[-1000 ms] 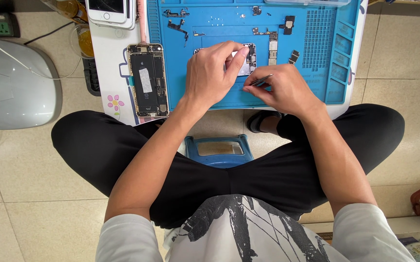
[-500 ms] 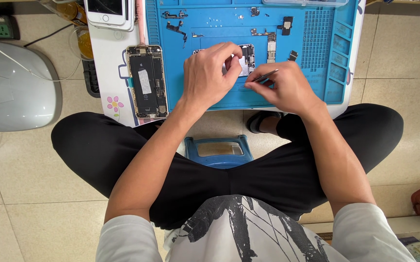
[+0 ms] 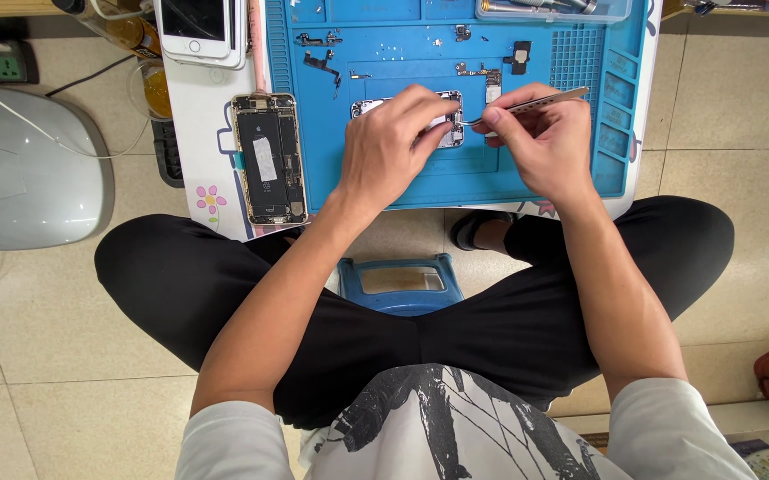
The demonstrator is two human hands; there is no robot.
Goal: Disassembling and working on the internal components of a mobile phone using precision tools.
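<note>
Blue mat (image 3: 384,178) | left hand (image 3: 391,147) grip pinning board (image 3: 448,120) | right hand (image 3: 540,133) grip clamped on tweezers (image 3: 536,103)

A bright blue work mat (image 3: 402,53) with a gridded edge, silver tweezers (image 3: 536,102), black trousers (image 3: 527,329).

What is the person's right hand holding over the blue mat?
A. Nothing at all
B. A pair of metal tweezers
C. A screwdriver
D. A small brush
B: the right hand pinches thin metal tweezers, tips at the small circuit board that the left hand steadies on the blue mat.
</note>
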